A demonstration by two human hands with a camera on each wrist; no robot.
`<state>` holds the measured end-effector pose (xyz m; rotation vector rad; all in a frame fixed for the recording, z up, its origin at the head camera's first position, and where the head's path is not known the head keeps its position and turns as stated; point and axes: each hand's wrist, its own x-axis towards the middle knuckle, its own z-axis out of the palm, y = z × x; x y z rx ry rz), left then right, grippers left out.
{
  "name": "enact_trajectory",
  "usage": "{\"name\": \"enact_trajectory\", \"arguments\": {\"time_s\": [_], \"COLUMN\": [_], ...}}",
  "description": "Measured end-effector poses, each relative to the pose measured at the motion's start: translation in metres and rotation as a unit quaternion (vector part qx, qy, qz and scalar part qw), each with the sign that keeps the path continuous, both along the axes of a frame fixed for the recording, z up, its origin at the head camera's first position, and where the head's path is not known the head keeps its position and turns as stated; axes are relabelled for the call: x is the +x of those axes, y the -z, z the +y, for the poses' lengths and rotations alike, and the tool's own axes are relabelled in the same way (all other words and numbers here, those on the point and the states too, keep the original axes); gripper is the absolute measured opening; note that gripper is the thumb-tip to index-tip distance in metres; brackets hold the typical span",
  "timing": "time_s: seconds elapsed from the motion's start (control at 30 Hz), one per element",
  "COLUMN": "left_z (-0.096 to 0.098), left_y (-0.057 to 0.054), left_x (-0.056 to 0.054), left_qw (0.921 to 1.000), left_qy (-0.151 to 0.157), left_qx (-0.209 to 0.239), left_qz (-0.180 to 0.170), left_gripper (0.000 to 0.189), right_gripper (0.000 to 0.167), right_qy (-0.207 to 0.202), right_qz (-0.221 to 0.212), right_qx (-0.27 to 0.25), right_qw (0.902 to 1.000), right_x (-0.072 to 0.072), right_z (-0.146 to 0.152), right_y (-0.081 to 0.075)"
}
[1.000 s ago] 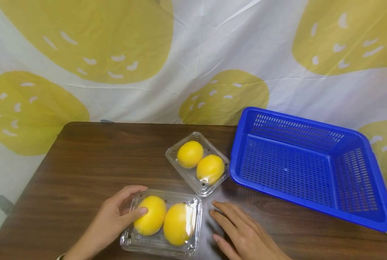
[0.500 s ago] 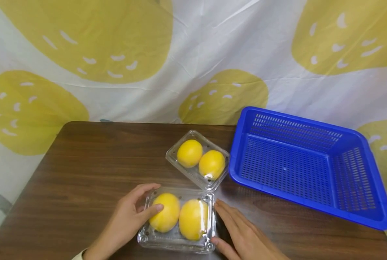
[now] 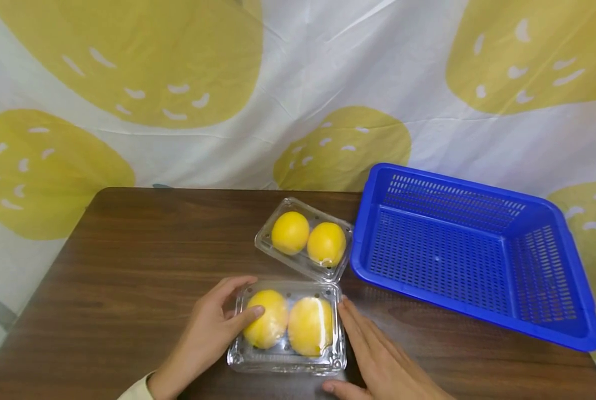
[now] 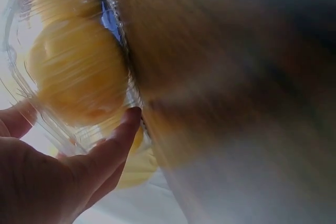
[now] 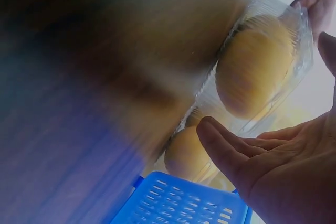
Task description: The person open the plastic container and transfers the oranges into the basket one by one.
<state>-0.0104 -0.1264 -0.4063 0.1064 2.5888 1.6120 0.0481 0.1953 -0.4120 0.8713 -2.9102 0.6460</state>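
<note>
Near box: one clear, rectangular, lidded plastic box point(image 3: 288, 366), at lower centre of the frame on a dark brown, wood-grained table point(image 3: 168, 250). Contents: two yellow, rounded fruits point(image 3: 265, 319), side by side. Since one second ago the box has shifted right and slightly up the frame.

Left hand point(image 3: 210, 319): grasping the near box at its left end, thumb over the top, fingers round the far edge; it has travelled right with the box. A pale sleeve point(image 3: 138, 389) now shows more at the wrist.

Right hand point(image 3: 378, 350): lower right of centre, fingers extended, grasping nothing. Fingertips lie along the box's right edge, where earlier a gap showed; firm contact cannot be told.

Far box: a second clear plastic box point(image 3: 290, 261), upper right of the near one, the two edges meeting or nearly so. It holds two yellow fruits point(image 3: 326, 244) and has turned, its lower corner swung up and right.

Basket: one blue, rectangular, perforated plastic basket point(image 3: 443, 250), right of frame, just beside the far box; place essentially unchanged.

Backdrop: white cloth with large yellow printed shapes point(image 3: 203, 150).
</note>
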Motion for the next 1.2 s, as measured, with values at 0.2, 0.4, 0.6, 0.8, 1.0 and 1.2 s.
{"name": "enact_trajectory", "arguments": {"time_s": [0.2,0.4,0.6,0.8,1.0,1.2], "left_z": [0.008,0.014,0.017,0.017,0.017,0.017], "left_y": [-0.001,0.000,0.001,-0.001,-0.001,-0.002], "left_x": [-0.004,-0.007,-0.007,-0.006,-0.007,-0.007], "left_qw": [1.0000,1.0000,0.9999,0.9999,0.9998,0.9996], "left_qy": [0.001,0.001,0.002,0.008,0.008,0.013], "left_qx": [0.003,-0.006,-0.009,-0.010,-0.019,-0.022], "left_qz": [0.007,0.006,0.006,0.008,0.006,0.009], "left_gripper": [0.047,0.047,0.050,0.048,0.050,0.049], "right_gripper": [0.114,0.108,0.103,0.100,0.103,0.104], "right_qy": [0.003,0.011,0.035,0.049,0.070,0.090], "right_qz": [-0.004,-0.013,-0.019,-0.042,-0.087,-0.141], "right_qx": [-0.001,-0.014,-0.033,-0.086,-0.119,-0.170], "right_qw": [1.0000,0.9998,0.9987,0.9942,0.9866,0.9712], "right_x": [-0.004,-0.007,-0.005,-0.002,0.002,0.004], "right_z": [0.002,0.004,0.003,0.002,-0.001,-0.003], "right_y": [0.003,0.002,0.004,0.007,0.006,0.006]}}
